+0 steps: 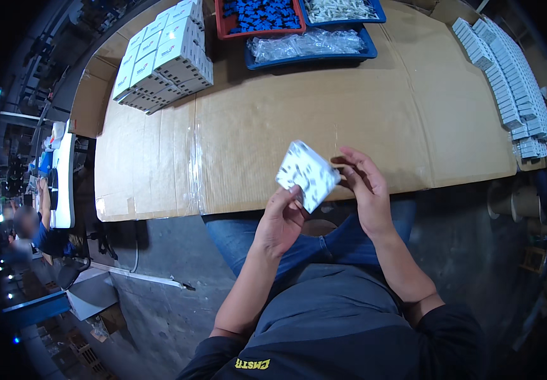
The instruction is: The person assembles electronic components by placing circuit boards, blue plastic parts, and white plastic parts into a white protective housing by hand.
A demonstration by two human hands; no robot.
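Observation:
Above the near edge of the table, my left hand [281,223] grips a small flat white box [308,176] by its lower left side, thumb on top. Dark printed marks, smeared by motion, cover the box's upper face, and it is tilted. Beside the box's right corner is my right hand [368,190], its fingers bent and slightly apart. Thumb and forefinger come close to that corner; whether they touch it I cannot tell. No object shows clearly in this hand.
Cardboard [273,126] covers the table. White boxes [166,57] are stacked at the far left; rows of small white boxes [504,79] line the right. At the back stand a red tray [261,33] of blue pieces and blue trays [314,61] of clear bags and whitish pieces. Another person [42,221] is far left.

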